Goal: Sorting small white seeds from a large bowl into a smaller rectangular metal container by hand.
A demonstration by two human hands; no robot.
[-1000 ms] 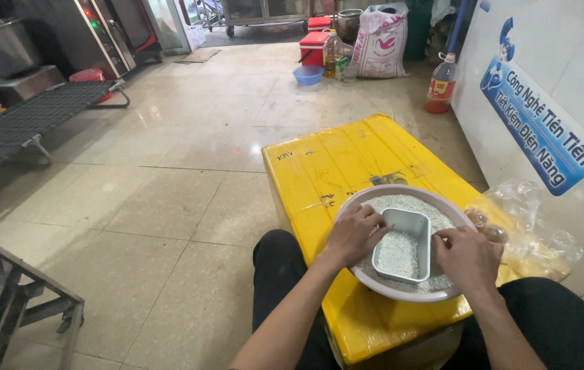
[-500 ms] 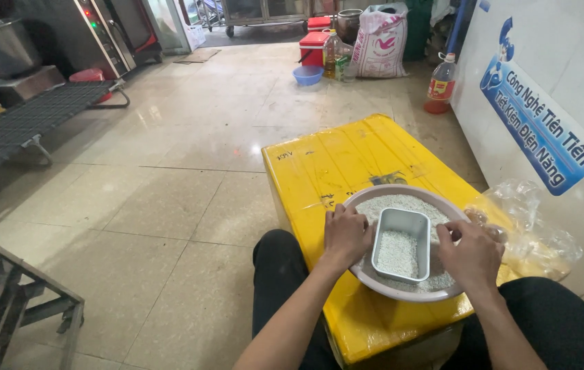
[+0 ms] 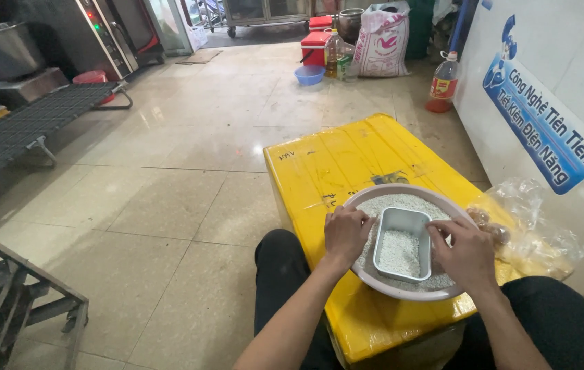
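Observation:
A round pale bowl (image 3: pixel 401 193) full of white grains rests on a yellow box lid (image 3: pixel 333 161) in front of my knees. Inside the bowl sits a small rectangular metal tin (image 3: pixel 402 244), partly filled with the same white grains. My left hand (image 3: pixel 346 233) grips the tin's left side. My right hand (image 3: pixel 467 252) holds its right side, fingers curled over the rim. Both forearms reach in from the bottom of the view.
A crumpled clear plastic bag (image 3: pixel 531 226) lies at the right of the bowl, against a white cabinet (image 3: pixel 552 89). A metal rack (image 3: pixel 11 301) stands at lower left, a black grated platform (image 3: pixel 25 127) at upper left. Bottles, a sack and a blue basin (image 3: pixel 309 74) stand far back.
Both hands and the tin have shifted slightly within the bowl; the tin now sits level with grains in it. The view has tilted a little.

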